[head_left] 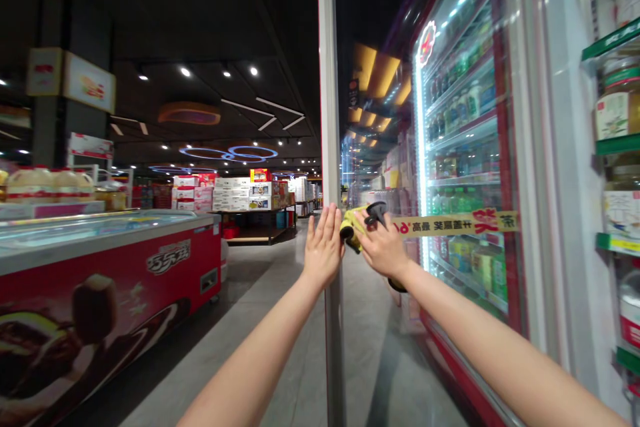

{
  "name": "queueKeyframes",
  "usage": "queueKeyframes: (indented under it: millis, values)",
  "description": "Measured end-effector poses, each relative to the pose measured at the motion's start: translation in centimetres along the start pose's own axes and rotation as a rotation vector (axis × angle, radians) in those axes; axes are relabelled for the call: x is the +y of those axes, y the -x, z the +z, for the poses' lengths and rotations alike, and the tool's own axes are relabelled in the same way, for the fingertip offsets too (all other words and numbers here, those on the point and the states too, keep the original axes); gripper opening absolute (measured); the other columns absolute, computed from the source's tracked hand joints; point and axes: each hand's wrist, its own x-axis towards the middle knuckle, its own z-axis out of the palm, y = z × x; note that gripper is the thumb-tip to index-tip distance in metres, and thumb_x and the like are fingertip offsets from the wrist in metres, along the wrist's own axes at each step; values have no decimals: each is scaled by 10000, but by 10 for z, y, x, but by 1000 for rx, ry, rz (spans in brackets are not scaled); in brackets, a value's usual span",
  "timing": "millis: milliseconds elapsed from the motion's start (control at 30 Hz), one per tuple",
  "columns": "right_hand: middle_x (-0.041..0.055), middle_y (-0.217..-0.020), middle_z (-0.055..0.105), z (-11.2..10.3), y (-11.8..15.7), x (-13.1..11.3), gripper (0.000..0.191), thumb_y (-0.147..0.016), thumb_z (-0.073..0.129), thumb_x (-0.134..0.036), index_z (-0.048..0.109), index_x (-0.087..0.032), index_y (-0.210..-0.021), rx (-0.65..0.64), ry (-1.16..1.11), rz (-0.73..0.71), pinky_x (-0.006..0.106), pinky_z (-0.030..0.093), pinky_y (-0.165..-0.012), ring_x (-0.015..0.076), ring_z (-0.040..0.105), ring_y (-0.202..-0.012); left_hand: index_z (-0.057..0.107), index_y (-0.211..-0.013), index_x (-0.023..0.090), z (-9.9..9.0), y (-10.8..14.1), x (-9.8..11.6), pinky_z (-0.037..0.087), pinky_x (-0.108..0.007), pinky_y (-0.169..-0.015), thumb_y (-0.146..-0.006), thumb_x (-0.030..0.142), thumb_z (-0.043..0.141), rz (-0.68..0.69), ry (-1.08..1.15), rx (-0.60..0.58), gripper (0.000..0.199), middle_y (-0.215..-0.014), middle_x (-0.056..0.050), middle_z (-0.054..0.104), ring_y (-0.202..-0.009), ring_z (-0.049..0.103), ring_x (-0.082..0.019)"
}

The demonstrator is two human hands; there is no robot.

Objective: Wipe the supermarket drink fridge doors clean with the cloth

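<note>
**Two bare hands at a glass door's upright frame, one with a yellow-and-black tool**

Head view. Landmark: the pale upright frame (329, 80), standing near the middle.

Item, left hand (323, 247): at the frame, fingers straight and close together, palm laid toward it; no object seen in its grasp.

Item, right hand (386, 248): just right of the frame, fingers bent over the tool; the full grip is partly hidden.

Item, yellow-and-black tool (353, 221): beside the frame, between the hands, under the right fingers. A black part juts above the hand, another dark part shows below it. Exact type cannot be told.

Item, yellow strip (465, 224): right of the frame, running across the glass, its red and black characters reversed.

Item, lit drinks shelves (463, 127): right of the frame, seen in the glass, bottles in rows.

Item, jars (619, 107): far right of the frame, on green-edged shelves.

Item, red chest freezer (125, 300): left of the frame, well apart.

Item, stacked boxes (240, 193): left of the frame, farther back, on a dark display table (253, 239).
</note>
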Motion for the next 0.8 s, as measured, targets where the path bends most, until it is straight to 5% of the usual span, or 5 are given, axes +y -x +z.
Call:
queueKeyframes:
  millis: [100, 267, 400, 600, 800]
  values:
    - [159, -1620, 399, 0, -11, -13, 422, -966, 525, -295, 647, -207, -1361, -18, -6, 9, 686, 196, -1211, 352, 403, -1476, -124, -1618, 111, -2, 1, 0, 104, -502, -1307, -953, 236, 478, 3, 4, 22, 906, -1695, -142, 131, -1590, 90, -233]
    - [161, -1672, 281, -22, -66, 22, 635, -989, 462, -222, 324, -269, -1607, 6, 54, 296, 742, 167, -1185, 375, 388, -1483, -128, -1620, 131, -6, 3, -1, 125, -517, -1304, -909, 177, 512, 15, -11, 48, 958, -1695, -139, 130, -1587, 85, -246]
    - [154, -1661, 320, -26, -39, 34, 586, -993, 445, -161, 424, -312, -1559, -6, 103, 405, 720, 239, -1163, 368, 397, -1478, -118, -1623, 144, -9, 1, 2, 158, -474, -1306, -931, 117, 459, 43, -16, 119, 902, -1689, -127, 161, -1582, 112, -227]
    - [22, -1646, 384, -20, -15, 27, 582, -1000, 443, -153, 480, -461, -1493, -49, 27, 151, 634, 340, -1139, 316, 402, -1469, -103, -1626, 171, -14, -17, 12, 114, -430, -1316, -939, 57, 385, 50, -14, 161, 850, -1681, -90, 184, -1575, 108, -183]
    - [80, -1647, 382, -33, -32, 79, 612, -954, 436, -147, 474, -355, -1529, 161, 67, 507, 634, 349, -1123, 355, 404, -1449, -50, -1639, 206, -21, -40, 29, 42, -513, -1308, -956, 97, 428, 54, -11, 175, 842, -1679, -89, 179, -1574, 93, -206]
